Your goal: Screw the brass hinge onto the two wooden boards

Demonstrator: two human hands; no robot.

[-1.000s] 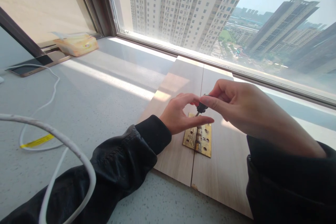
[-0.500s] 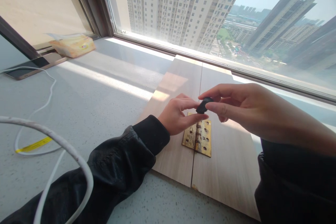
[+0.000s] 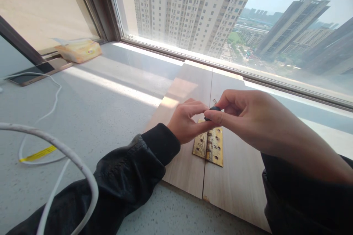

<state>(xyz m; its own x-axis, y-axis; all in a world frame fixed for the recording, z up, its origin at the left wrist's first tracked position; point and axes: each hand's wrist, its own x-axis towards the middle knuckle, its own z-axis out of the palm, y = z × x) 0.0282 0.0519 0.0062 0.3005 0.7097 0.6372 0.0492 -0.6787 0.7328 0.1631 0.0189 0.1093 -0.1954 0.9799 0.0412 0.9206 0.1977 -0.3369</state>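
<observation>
Between my hands, above the boards, is a small black object [image 3: 214,108], mostly hidden by fingers; its kind does not show. My right hand [image 3: 248,115] pinches it between thumb and bent forefinger. From the other side, my left hand [image 3: 186,119] closes its thumb and forefinger around it. Below them a worn brass-coloured hinge [image 3: 217,150] lies flat, its barrel along the seam between two wood-grain boards [image 3: 183,174]. Several holes show in the hinge leaves; its upper part is covered by my hands. A small screw [image 3: 214,101] is visible just beyond my right fingertips.
The boards lie on a speckled pale sill [image 3: 110,106] against the window frame [image 3: 154,52]. A white cable [image 3: 82,165] loops across the left foreground. At the back left are a phone [image 3: 30,77] and a tissue pack [image 3: 82,50].
My right hand has shifted slightly left and its fingers have curled tighter over the black object, covering more of it. The screw beyond the hand now shows clearly.
</observation>
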